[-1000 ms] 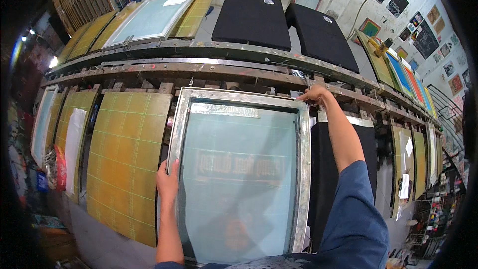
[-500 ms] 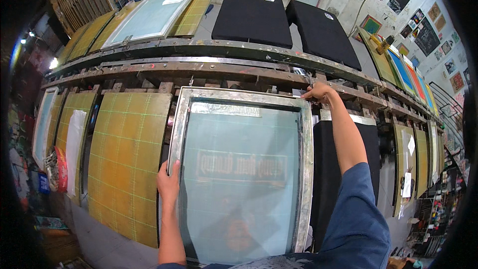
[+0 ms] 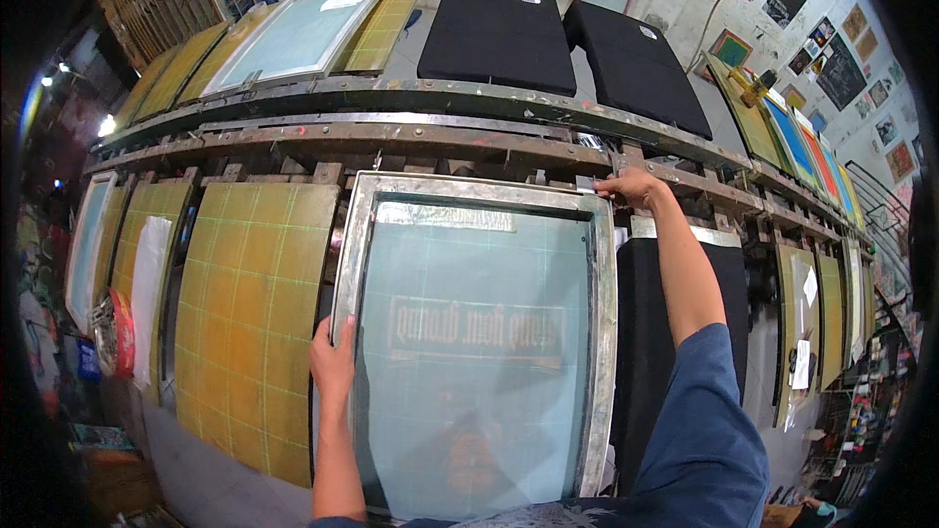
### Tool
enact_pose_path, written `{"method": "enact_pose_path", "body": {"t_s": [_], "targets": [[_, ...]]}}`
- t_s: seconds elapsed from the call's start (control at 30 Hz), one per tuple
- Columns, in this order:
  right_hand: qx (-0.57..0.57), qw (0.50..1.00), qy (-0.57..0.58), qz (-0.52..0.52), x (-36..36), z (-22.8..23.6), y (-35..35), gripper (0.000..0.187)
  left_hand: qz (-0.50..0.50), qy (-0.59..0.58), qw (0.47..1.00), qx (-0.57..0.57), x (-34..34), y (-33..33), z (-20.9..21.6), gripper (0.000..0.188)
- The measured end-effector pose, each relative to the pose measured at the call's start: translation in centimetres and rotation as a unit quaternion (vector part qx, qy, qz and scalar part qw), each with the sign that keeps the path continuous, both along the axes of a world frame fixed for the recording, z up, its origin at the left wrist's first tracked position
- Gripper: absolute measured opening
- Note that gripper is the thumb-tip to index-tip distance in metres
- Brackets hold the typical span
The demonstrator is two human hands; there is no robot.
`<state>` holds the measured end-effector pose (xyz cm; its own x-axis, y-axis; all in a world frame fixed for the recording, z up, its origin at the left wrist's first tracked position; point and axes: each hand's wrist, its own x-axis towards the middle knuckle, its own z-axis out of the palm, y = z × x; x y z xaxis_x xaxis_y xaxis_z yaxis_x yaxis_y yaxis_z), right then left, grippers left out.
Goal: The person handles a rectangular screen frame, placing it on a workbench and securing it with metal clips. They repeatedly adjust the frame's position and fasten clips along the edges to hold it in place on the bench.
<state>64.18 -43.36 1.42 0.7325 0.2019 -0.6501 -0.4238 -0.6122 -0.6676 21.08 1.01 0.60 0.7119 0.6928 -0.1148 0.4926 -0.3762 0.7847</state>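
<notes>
A silk-screen printing frame (image 3: 600,332) with a metal rim and pale blue mesh (image 3: 469,274) lies in front of me, over a board whose grid lines show through. Faint reversed lettering and a reddish patch show in the mesh. My left hand (image 3: 334,364) is closed on the frame's left side, thumb on the rim and fingers partly hidden beyond it. At the far right corner my right hand (image 3: 631,188) has its fingers bent together beside a small metal plate (image 3: 585,183). What exactly these fingers pinch is hidden.
Beyond the frame run paint-stained metal rails (image 3: 440,142). A yellow gridded board (image 3: 256,313) stands left, a black-covered board (image 3: 685,332) right. Across the rails are two black boards (image 3: 499,39) and another screen frame (image 3: 293,29). A red package (image 3: 121,332) hangs at far left.
My right hand has shifted slightly at the corner, its fingers more bent, and the small metal plate shows more. My left hand keeps its hold; the frame has barely moved.
</notes>
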Motion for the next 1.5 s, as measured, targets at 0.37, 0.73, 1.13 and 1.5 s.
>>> {"method": "enact_pose_path", "body": {"t_s": [0.37,0.73,1.13,1.5], "targets": [[-0.147,0.985,-0.091,0.011,0.2,-0.8,0.7,0.047,-0.006,-0.015,1.000,-0.013,-0.1,0.3,-0.3,0.045],[-0.033,0.997,-0.068,-0.022,-1.5,-0.6,0.8,0.035,-0.005,-0.022,1.000,-0.007,-0.1,0.2,-0.4,0.042],[0.030,0.995,-0.087,-0.039,-1.3,-1.1,-0.6,0.033,-0.010,-0.025,1.000,-0.009,0.2,-0.1,-0.5,0.044],[-0.125,0.986,-0.105,0.018,-0.5,-1.0,-1.1,0.039,-0.037,-0.016,0.999,0.023,0.3,0.4,-0.7,0.050]]}}
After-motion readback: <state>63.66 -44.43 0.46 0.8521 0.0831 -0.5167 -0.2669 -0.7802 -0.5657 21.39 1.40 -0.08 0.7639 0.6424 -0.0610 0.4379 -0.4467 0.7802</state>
